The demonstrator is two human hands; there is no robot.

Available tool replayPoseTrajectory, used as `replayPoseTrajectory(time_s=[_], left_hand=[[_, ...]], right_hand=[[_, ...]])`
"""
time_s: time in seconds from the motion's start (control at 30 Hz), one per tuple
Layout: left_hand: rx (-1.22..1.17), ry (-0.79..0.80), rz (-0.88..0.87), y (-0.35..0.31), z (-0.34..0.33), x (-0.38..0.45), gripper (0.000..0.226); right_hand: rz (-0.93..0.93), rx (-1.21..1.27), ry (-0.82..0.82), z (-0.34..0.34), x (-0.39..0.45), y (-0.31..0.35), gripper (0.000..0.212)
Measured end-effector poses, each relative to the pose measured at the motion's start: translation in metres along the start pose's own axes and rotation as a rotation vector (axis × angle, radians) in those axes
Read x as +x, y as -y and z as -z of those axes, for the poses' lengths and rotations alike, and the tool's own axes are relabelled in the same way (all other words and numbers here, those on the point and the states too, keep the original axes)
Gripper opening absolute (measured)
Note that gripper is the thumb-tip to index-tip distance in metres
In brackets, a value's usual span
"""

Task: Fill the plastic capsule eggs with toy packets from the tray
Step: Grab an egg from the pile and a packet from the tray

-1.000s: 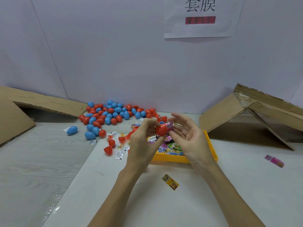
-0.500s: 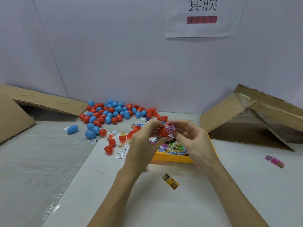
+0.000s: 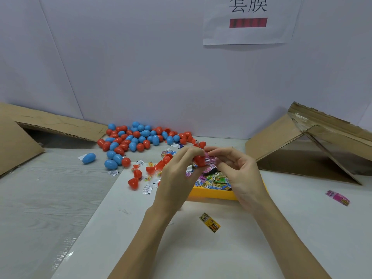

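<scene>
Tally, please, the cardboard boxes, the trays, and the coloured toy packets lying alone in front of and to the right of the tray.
Cardboard boxes: 2, the left box and the right box
Trays: 1, the yellow tray
Lone packets: 2, the yellow packet and the pink packet
Total: 5

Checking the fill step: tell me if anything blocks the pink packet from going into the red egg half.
Nothing visible does. The right hand pinches the pink packet right against the red egg half gripped by the left hand; fingers hide the opening itself.
</scene>
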State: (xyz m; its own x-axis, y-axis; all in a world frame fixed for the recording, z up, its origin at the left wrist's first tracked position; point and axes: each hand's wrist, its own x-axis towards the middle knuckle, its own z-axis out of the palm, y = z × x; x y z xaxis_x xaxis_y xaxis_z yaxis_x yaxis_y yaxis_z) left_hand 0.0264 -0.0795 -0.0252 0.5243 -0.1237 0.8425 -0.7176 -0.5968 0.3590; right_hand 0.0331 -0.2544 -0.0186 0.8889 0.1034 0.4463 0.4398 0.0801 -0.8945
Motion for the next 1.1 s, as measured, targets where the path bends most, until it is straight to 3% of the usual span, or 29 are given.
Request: replayPoseTrajectory(time_s=[0.2, 0.43, 0.57, 0.7, 1.1], left_hand=[[-0.014, -0.01, 0.006, 0.0, -0.0005, 0.0007, 0.041], [-0.307, 0.005, 0.328, -0.0013, 0.0001, 0.0013, 0.045], [-0.517, 0.11, 0.495, -0.0027, -0.0012, 0.0039, 0.046], [-0.569, 0.13, 0.557, -0.0043, 0.0001, 0.0044, 0.041], [-0.513, 0.164, 0.589, 0.0001, -0.0034, 0.0045, 0.038]], right_hand=[[-0.003, -0.013, 0.011, 0.0013, -0.0002, -0.0006, 0.027], [-0.087, -0.035, -0.027, -0.0009, -0.0006, -0.0008, 0.024], [-0.137, 0.026, -0.092, -0.0028, -0.0008, -0.0048, 0.03], [-0.111, 0.01, -0.111, -0.0022, 0.0004, -0.0055, 0.036], [-0.084, -0.03, -0.118, -0.0029, 0.0006, -0.0068, 0.023]])
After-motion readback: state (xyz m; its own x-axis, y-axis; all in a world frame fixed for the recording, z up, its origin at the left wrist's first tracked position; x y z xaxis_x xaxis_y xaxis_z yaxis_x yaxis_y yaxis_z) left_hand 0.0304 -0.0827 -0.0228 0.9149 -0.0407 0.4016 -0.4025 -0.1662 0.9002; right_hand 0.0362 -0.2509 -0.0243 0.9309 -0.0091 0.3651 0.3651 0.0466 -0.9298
